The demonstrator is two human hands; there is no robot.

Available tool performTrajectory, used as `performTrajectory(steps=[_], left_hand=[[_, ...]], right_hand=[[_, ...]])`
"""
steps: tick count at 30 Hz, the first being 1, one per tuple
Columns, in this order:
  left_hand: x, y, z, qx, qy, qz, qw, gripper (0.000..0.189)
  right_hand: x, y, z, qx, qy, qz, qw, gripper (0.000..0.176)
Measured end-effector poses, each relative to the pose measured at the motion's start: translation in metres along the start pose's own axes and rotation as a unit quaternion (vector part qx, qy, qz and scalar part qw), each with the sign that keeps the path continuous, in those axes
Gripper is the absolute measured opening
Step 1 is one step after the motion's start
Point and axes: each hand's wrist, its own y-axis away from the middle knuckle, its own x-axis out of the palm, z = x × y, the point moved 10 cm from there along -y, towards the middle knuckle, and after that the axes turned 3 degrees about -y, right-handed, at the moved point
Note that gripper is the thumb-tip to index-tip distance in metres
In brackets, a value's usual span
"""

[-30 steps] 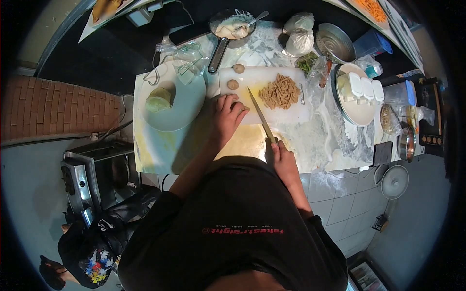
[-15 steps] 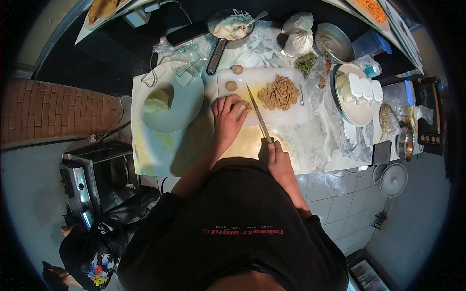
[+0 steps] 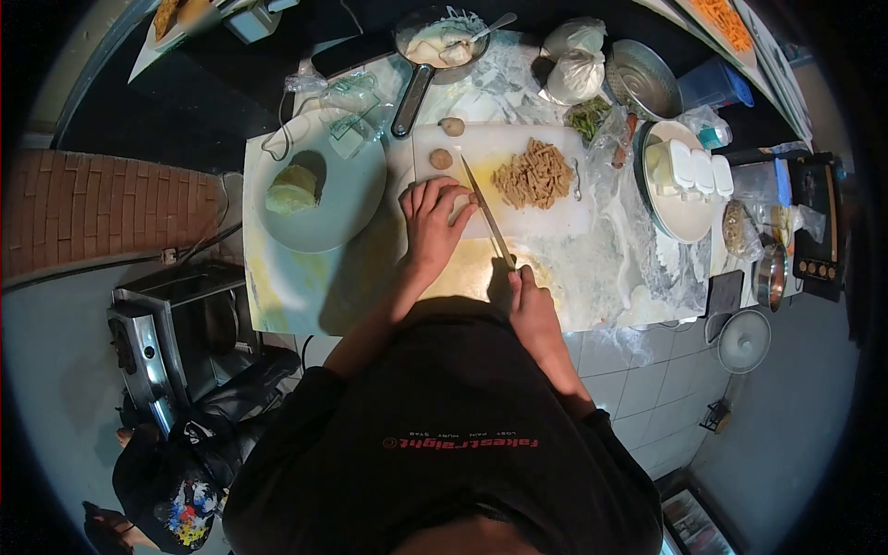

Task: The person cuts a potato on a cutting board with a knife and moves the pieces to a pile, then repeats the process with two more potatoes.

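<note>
My left hand [image 3: 431, 222] lies fingers-down on the near left part of a white cutting board [image 3: 555, 220], covering a brown round piece that is mostly hidden. A long knife [image 3: 487, 215] is gripped in my right hand [image 3: 528, 301], its blade slanting up across the board just right of my left fingers. A heap of cut brown strips [image 3: 534, 174] sits on the board's middle. Two small brown balls [image 3: 441, 158] [image 3: 451, 126] rest at the board's far left.
A pale plate [image 3: 338, 199] with a cabbage wedge [image 3: 291, 190] lies to the left. A pan [image 3: 435, 46], tied white bags [image 3: 573, 60], a metal bowl [image 3: 640, 79] and a plate of white blocks [image 3: 689, 171] stand behind and right. Crumpled plastic wrap [image 3: 629, 259] covers the counter.
The knife blade has shifted slightly left toward my left fingers. Both hands otherwise stay in place; the view has tilted a little.
</note>
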Motion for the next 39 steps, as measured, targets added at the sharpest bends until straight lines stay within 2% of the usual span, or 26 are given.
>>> performTrajectory(steps=[8, 19, 26, 29, 35, 37, 39], left_hand=[[-0.002, -0.001, 0.001, -0.004, 0.015, -0.005, 1.0, 0.018], [0.001, -0.003, 0.006, -0.022, 0.026, 0.009, 0.999, 0.017], [0.004, -0.004, 0.008, -0.032, 0.016, 0.027, 0.999, 0.016], [0.005, -0.005, 0.009, -0.038, 0.021, 0.034, 0.998, 0.016], [0.004, -0.004, 0.01, -0.039, 0.027, 0.022, 0.999, 0.016], [0.001, -0.004, 0.008, -0.033, 0.023, 0.013, 0.999, 0.016], [0.0, -0.003, 0.007, -0.028, 0.02, 0.004, 0.999, 0.016]], right_hand=[[0.004, -0.002, 0.002, 0.004, 0.035, 0.001, 0.999, 0.032], [0.004, -0.003, 0.006, 0.027, 0.001, 0.051, 0.998, 0.027], [0.019, -0.013, -0.006, 0.084, 0.021, 0.099, 0.991, 0.027], [0.025, -0.019, -0.012, 0.097, 0.037, 0.099, 0.99, 0.028], [0.025, -0.032, -0.001, 0.057, 0.011, 0.058, 0.997, 0.031], [0.021, -0.031, 0.001, 0.033, -0.005, 0.036, 0.999, 0.037], [0.016, -0.028, 0.003, 0.034, 0.017, 0.039, 0.999, 0.034]])
